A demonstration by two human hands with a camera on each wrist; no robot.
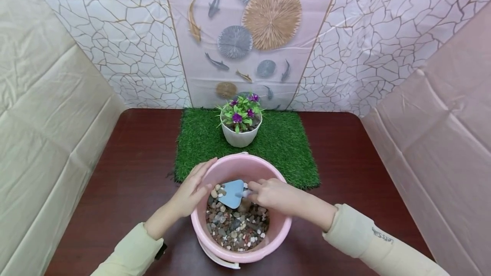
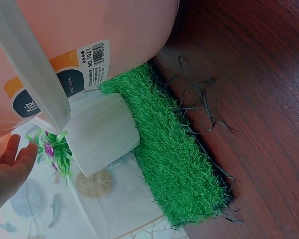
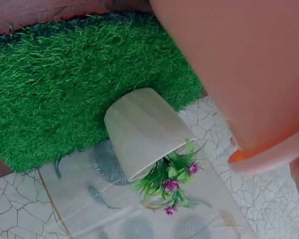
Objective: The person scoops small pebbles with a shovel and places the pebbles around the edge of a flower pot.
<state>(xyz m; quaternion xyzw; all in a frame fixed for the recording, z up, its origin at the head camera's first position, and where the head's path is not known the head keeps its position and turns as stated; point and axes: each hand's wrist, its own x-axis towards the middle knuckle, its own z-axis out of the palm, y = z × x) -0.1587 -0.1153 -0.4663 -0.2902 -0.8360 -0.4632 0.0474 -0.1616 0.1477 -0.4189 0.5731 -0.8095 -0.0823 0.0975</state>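
Observation:
A pink bucket (image 1: 281, 233) holds many small mixed pebbles (image 1: 234, 231). Inside it, my right hand (image 1: 274, 197) grips the handle of a light-blue toy shovel (image 1: 232, 194), whose blade lies over the stones on the bucket's far left side. A few pale pebbles lie beside the blade. My left hand (image 1: 189, 193) rests against the left rim with its fingers extended and the thumb over the edge. In the left wrist view, the fingers (image 2: 22, 162) of that hand show near the rim. The right hand's grip is out of sight in the right wrist view.
Behind the bucket, a white pot (image 1: 239, 137) with purple flowers stands on a green artificial grass mat (image 1: 291, 139). The mat lies on a dark red wooden table (image 1: 345, 161). Draped cloth walls enclose both sides. The bucket's white handle (image 1: 218, 259) hangs down in front.

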